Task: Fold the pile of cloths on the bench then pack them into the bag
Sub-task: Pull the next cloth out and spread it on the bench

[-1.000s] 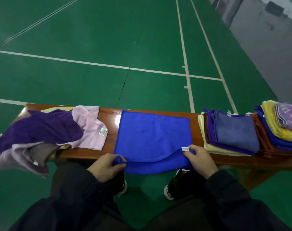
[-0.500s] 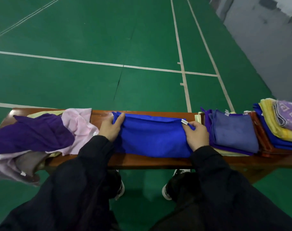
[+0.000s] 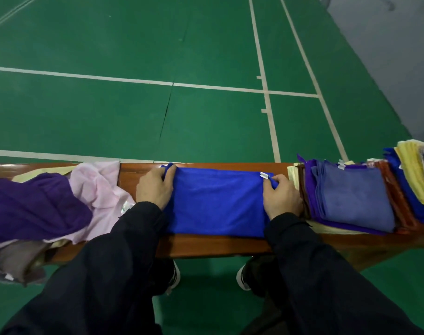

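Both hands are down on the blue cloth (image 3: 218, 201), which lies folded in half mid-counter, its far edge along the far edge of the counter (image 3: 206, 245). Left hand (image 3: 155, 187) has its grip closed on the cloth's far left corner, fingers curled over the fabric. Right hand (image 3: 281, 197) pinches the far right corner, grip closed, right beside the white tag (image 3: 264, 175). At the left end of the counter sits the unfolded pile: purple cloth (image 3: 34, 206) over pink cloth (image 3: 102, 189), some of it spilling off the near edge. At the right end, folded cloths overlap in a row, a slate-blue cloth (image 3: 353, 199) on top nearest the right hand.
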